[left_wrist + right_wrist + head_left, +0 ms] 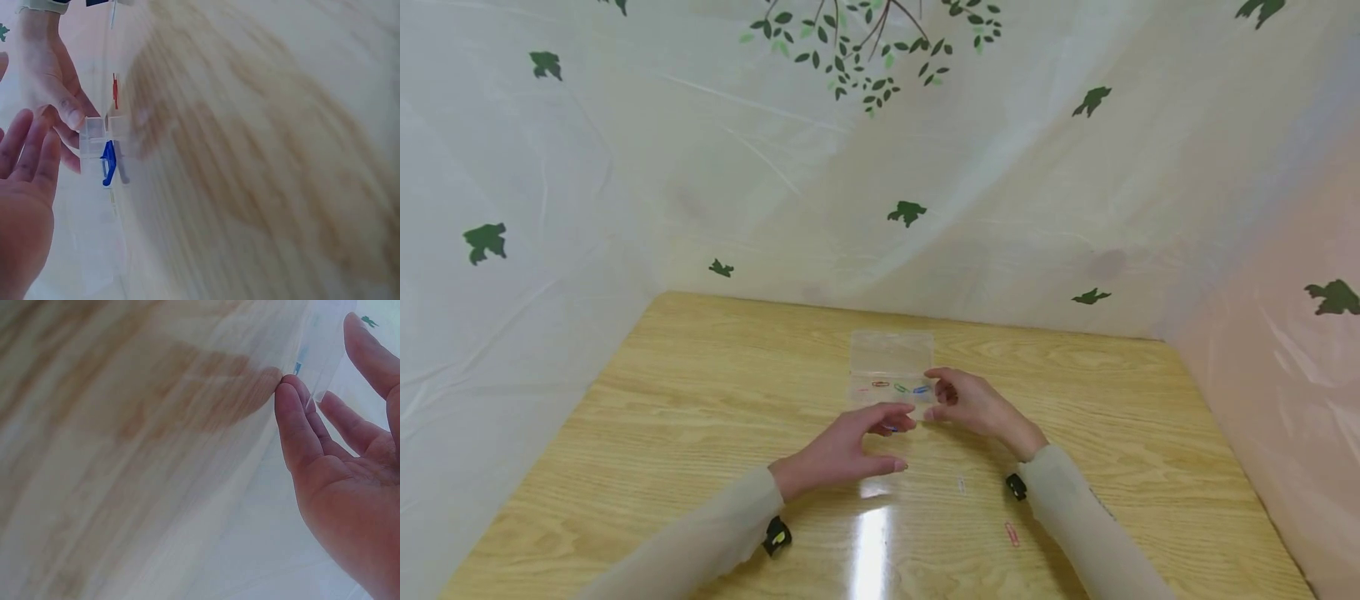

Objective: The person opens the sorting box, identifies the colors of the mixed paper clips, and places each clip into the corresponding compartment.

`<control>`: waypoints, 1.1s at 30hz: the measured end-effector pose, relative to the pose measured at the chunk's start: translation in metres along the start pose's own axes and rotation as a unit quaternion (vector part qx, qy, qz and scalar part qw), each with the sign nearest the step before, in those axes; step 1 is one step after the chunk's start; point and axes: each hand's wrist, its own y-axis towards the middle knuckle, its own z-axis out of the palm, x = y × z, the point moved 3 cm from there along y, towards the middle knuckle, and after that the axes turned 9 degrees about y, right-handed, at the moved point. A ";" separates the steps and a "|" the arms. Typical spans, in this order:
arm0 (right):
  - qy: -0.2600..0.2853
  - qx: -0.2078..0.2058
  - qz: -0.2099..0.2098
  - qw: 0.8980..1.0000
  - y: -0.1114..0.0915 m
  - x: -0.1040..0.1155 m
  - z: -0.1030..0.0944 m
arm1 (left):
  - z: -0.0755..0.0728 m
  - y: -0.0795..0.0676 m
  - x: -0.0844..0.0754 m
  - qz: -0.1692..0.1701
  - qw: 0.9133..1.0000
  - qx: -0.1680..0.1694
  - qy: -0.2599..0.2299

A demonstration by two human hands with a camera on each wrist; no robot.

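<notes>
A clear plastic box stands toward the back of the table, its lid folded back. Inside show a red paper clip, a green paper clip and a blue paper clip. My right hand holds the box by its right side, thumb at the front corner and index finger near the hinge. In front of the box hovers my left hand, palm inward, fingers and thumb apart with nothing between them. Another blue clip shows by the box's front in the left wrist view, partly hidden by the left fingers in the head view.
A pale paper clip and a pink paper clip lie on the wooden table at the front right. Wrist cameras sit under both sleeves. Plastic sheeting printed with leaves and birds hangs around the table's back and sides.
</notes>
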 end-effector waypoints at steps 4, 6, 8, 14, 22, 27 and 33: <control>0.003 -0.001 0.001 1.000 0.000 -0.001 0.000 | 0.002 0.000 0.001 -0.004 1.000 0.013 0.017; 0.005 0.001 0.003 1.000 0.000 -0.001 0.000 | 0.004 0.000 0.004 -0.006 0.999 0.019 0.027; 0.009 0.003 0.007 1.000 0.000 0.000 0.000 | 0.006 0.000 0.006 -0.011 0.999 0.028 0.036; 0.013 0.004 0.012 1.000 -0.001 0.000 0.001 | 0.010 0.002 0.012 -0.018 0.997 0.044 0.057; 0.014 0.005 0.014 1.000 0.000 -0.002 0.001 | 0.011 0.006 0.011 -0.018 0.991 0.063 0.119; 0.015 0.007 0.014 1.000 0.000 -0.002 0.001 | 0.012 0.008 0.010 -0.016 0.986 0.078 0.147; 0.017 0.005 0.015 1.000 -0.001 -0.002 0.000 | 0.014 0.010 0.010 -0.009 0.985 0.084 0.148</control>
